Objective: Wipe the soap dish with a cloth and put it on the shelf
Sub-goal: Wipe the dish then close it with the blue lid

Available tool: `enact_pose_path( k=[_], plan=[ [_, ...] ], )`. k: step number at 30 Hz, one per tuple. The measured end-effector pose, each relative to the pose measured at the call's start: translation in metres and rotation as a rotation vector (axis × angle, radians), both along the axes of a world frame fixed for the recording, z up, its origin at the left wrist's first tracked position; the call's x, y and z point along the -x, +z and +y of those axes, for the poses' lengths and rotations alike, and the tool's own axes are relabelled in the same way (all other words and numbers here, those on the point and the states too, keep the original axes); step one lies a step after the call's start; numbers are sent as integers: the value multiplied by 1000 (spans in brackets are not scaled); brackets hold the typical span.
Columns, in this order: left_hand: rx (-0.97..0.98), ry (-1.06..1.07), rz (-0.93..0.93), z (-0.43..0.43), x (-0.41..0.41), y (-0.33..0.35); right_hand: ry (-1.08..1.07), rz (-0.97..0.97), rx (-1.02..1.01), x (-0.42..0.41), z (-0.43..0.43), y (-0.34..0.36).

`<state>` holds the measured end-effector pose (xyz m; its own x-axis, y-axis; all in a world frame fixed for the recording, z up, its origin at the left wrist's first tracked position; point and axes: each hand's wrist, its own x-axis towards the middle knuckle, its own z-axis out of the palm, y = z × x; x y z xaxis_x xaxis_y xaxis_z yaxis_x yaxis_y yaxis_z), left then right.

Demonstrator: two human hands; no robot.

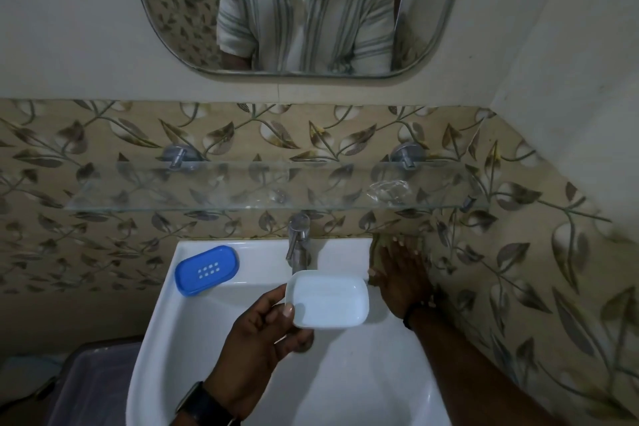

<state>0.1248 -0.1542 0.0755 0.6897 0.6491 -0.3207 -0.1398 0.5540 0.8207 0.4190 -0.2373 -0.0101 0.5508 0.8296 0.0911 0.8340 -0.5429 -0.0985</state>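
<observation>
A white soap dish (332, 301) is held over the basin by its left end, my left hand (256, 346) shut on it with the thumb on the rim. The hollow side of the dish faces up. Its blue perforated insert (206, 270) lies on the sink's back left rim. My right hand (403, 280) lies flat with spread fingers on an olive-coloured cloth (378, 245) at the sink's back right corner, against the tiled wall. The glass shelf (242, 197) runs along the wall above the tap.
A steel tap (297, 242) stands at the back middle of the white sink (345, 373), just behind the dish. A crumpled clear wrapper (389, 192) lies on the shelf's right part. A mirror (166, 28) hangs above. A dark bin (93, 380) stands lower left.
</observation>
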Motion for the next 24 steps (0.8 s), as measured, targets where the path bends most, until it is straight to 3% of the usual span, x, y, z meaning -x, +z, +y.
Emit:
enact_pose_path(
  k=[5,14,24],
  plan=[
    [-6,16,-19,-2,9,4,-18,44,125,-9,1,-4],
    [-21,19,-50,-3,28,10,-122,75,-60,-4,-3,20],
    [-1,65,-100,-8,74,12,-28,76,-235,53,18,76]
  ],
)
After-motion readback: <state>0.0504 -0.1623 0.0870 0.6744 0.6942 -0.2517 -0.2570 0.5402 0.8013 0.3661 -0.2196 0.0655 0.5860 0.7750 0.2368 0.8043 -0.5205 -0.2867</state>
